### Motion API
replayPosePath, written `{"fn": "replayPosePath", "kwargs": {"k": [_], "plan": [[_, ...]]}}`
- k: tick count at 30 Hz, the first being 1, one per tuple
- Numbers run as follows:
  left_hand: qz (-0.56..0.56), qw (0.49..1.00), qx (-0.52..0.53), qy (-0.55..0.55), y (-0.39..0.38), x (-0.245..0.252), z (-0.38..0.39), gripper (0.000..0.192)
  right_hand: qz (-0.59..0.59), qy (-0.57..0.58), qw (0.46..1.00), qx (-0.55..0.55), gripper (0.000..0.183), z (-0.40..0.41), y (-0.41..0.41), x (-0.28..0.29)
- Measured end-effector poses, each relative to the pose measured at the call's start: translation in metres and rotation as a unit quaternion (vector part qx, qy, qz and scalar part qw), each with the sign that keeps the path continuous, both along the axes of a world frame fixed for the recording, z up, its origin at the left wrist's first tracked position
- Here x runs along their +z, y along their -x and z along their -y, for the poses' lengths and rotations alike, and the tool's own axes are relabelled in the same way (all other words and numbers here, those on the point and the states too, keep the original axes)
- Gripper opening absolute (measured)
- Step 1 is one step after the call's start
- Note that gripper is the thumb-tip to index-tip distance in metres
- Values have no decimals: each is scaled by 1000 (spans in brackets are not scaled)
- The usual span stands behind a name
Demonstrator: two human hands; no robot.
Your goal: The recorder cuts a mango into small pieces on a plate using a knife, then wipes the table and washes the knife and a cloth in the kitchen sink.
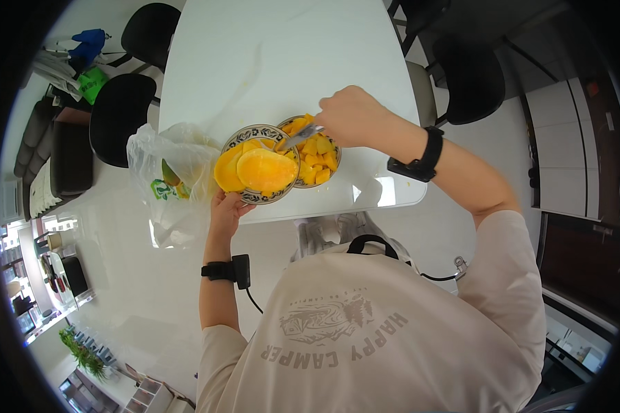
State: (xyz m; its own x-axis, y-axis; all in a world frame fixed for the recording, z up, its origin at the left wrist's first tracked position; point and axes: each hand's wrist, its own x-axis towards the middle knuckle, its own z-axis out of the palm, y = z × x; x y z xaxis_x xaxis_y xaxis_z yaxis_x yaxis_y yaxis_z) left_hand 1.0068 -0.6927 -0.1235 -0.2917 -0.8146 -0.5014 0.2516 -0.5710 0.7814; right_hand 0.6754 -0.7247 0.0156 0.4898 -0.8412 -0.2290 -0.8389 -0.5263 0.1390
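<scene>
My left hand (230, 210) grips the near left rim of a patterned plate (250, 134), thumb on top. Large peeled mango slices (267, 170) lie on it. The plate is held up and overlaps the left side of a second patterned dish (339, 164), which stands on the table full of mango chunks (318, 147). In my right hand (347, 117) is a flat metal utensil (302, 137); its tip reaches over the plate's right side by the mango. Fork or knife, I cannot tell.
On the white table's (299, 57) left edge, a translucent plastic bag (181, 139) hangs partly over the side, with a green and orange piece (170, 174), perhaps mango peel, showing through. Black chairs (121, 118) stand left and right (467, 80) of the table.
</scene>
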Motion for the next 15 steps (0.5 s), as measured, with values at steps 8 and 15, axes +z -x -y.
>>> {"fn": "replayPosePath", "kwargs": {"k": [8,15], "plan": [[-7,1000,-4,1,-1,-1,0,37,30,29,998,47,6,8,-33,6],[12,1000,-7,-4,1,2,-2,39,-24,0,999,37,6,14,-22,4]]}}
